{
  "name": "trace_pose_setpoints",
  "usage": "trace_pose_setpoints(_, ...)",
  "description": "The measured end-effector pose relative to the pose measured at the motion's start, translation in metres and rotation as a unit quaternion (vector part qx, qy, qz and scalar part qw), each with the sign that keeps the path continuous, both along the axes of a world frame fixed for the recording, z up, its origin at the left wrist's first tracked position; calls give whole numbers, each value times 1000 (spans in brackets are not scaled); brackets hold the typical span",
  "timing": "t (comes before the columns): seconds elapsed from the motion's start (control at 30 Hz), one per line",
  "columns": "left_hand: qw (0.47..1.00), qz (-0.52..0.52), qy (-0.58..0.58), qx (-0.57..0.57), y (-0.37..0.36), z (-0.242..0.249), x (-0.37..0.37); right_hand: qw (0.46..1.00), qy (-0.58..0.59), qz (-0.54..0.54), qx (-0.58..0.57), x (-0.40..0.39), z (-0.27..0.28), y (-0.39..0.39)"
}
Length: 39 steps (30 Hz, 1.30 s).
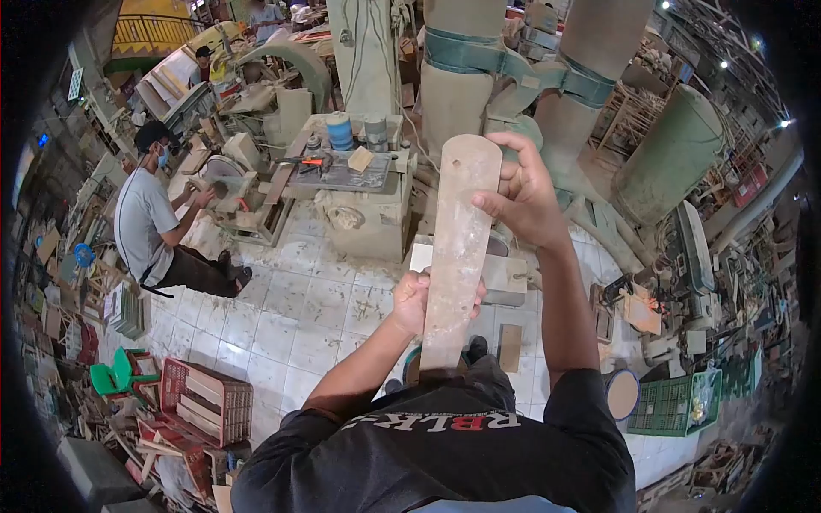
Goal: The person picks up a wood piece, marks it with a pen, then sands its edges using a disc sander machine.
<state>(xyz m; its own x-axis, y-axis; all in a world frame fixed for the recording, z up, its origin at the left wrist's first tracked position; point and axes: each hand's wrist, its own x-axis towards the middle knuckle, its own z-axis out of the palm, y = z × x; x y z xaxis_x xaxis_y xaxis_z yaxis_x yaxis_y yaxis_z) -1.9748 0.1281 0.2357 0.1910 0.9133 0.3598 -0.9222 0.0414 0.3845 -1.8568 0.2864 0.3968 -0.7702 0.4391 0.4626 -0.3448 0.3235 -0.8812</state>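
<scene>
A long, pale wooden board (464, 231) with a rounded far end stands in front of my body, tilted up, its near end close to my shirt. It has a small hole near the rounded end and light dusty patches on its face. My left hand (412, 301) is closed around the board's lower half, fingertips showing at its right edge. Higher up, my right hand (532, 195) grips the right edge near the rounded end, thumb on the face and fingers bent behind. A pale machine part (506, 280) is partly hidden behind the board.
At the left, a co-worker (152, 209) sits working at a machine. A dusty workbench (363, 175) with cans and tools stands ahead. Large dust pipes (457, 98) rise behind it. A red crate (205, 400) and green stool (124, 372) are lower left, a green crate (663, 406) lower right.
</scene>
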Motion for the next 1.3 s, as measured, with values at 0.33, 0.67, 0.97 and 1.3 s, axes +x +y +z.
trace_pose_setpoints(0.33,973,101,200,46,16,18,-54,949,197,-100,223,14,2,-31)
trace_pose_setpoints(0.67,980,90,175,42,17,18,-63,946,145,-112,267,20,4,-46)
trace_pose_setpoints(0.97,988,-5,152,-33,8,-21,-67,950,-88,-119,277,29,27,-44)
trace_pose_setpoints(1.3,983,-1,136,-124,-10,-55,-48,996,-10,-85,-12,11,-92,1)
